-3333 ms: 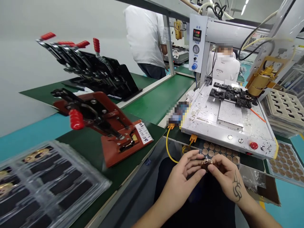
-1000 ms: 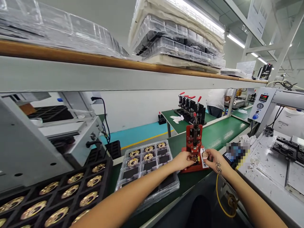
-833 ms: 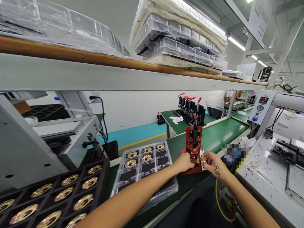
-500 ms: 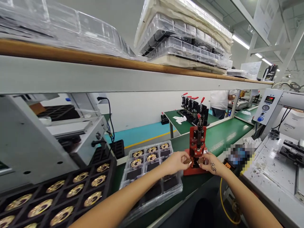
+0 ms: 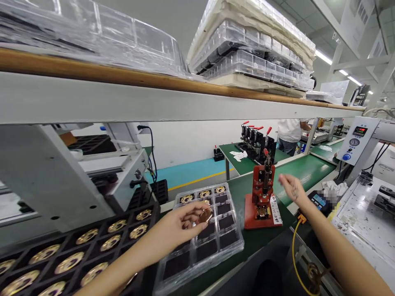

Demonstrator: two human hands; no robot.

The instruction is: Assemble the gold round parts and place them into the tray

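My left hand (image 5: 185, 224) is closed on a round copper-coloured disc (image 5: 205, 215), pinched between thumb and fingers above a clear plastic tray (image 5: 239, 242). In the tray's back compartments lie gold-coloured rings (image 5: 187, 198); several front compartments show bare black lining. A red toggle press (image 5: 250, 211) stands right of the tray, its red-tipped lever (image 5: 266, 153) upright. A small round metal part (image 5: 262, 211) sits in the press's holder. To the right of the press, my right hand (image 5: 291, 189) is raised with curled fingers, apart from the lever, and nothing shows in it.
At the left is a black compartment tray (image 5: 154, 222) with gold-coloured rings. A shelf edge (image 5: 173, 102) crosses overhead, carrying stacked clear trays (image 5: 247, 65). At the right stand a control box (image 5: 358, 139) and a small device with a screen (image 5: 319, 200). Someone in white (image 5: 289, 130) stands behind.
My left hand has moved left from the press to above the clear tray, carrying the disc. My right hand has left the holder and risen to the right; a round part now sits in the holder.
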